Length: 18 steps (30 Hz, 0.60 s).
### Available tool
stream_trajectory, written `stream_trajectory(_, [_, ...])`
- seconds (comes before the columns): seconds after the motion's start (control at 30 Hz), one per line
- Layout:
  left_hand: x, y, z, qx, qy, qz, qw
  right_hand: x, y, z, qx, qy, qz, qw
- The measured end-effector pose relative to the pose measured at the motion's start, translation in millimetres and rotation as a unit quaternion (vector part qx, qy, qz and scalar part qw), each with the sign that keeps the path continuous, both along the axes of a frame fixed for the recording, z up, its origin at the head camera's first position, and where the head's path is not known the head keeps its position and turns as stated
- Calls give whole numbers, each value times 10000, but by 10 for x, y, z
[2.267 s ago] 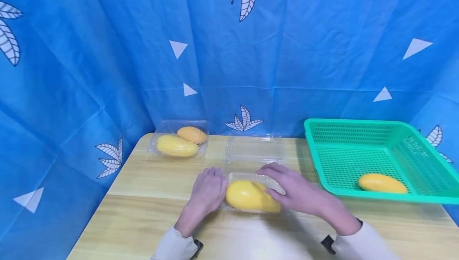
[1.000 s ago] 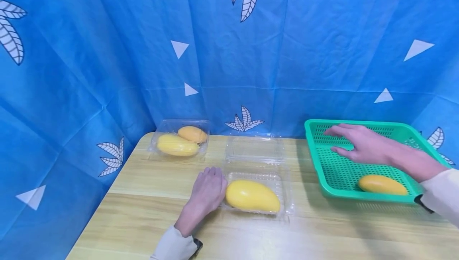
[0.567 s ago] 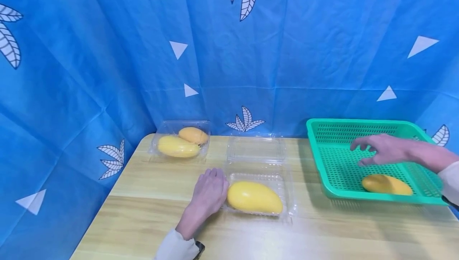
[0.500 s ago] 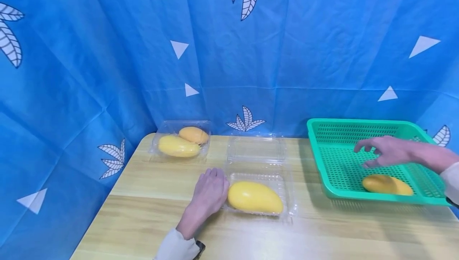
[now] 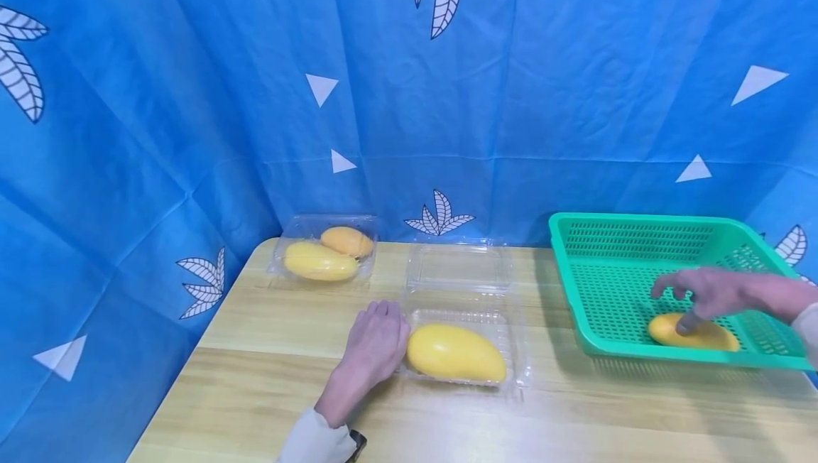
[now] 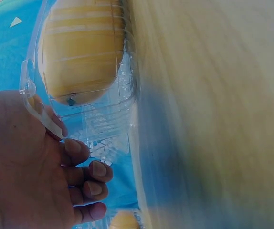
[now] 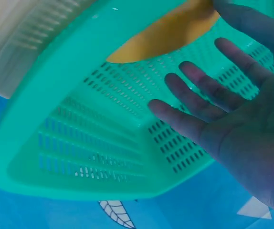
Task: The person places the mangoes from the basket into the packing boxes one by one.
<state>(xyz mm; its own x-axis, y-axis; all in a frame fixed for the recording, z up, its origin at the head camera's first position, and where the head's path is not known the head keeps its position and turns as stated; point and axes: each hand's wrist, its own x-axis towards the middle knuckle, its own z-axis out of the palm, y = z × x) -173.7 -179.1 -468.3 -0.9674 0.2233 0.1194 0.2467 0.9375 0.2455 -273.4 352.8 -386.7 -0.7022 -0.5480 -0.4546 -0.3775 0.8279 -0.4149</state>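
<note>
A yellow mango lies in the near half of an unlatched clear plastic clamshell box, whose lid lies folded back behind it. At the box's left side my left hand has its fingers curled; in the left wrist view the hand holds the rim at its corner. Over in the green basket an orange-yellow mango lies by the near wall. My right hand hovers over it, thumb at the fruit, fingers spread in the right wrist view. Whether the thumb touches, I cannot tell.
At the table's back left corner stands a shut clear clamshell box with a yellow mango and an orange one inside. A blue cloth hangs behind the wooden table.
My right hand has left the mango in the clamshell box, moved right to the basket and lowered towards the mango there. My left hand has stayed at the box's side.
</note>
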Motion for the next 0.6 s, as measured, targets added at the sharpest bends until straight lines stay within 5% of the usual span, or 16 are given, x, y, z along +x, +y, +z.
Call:
stream_trajectory(0.33, [8, -2, -5, 8, 16, 47, 10000, 45, 3, -36, 44, -831, -247, 9962])
stream_trajectory(0.6, [4, 0, 1, -60, 65, -3, 10000, 68, -4, -76, 220, -819, -195, 9962])
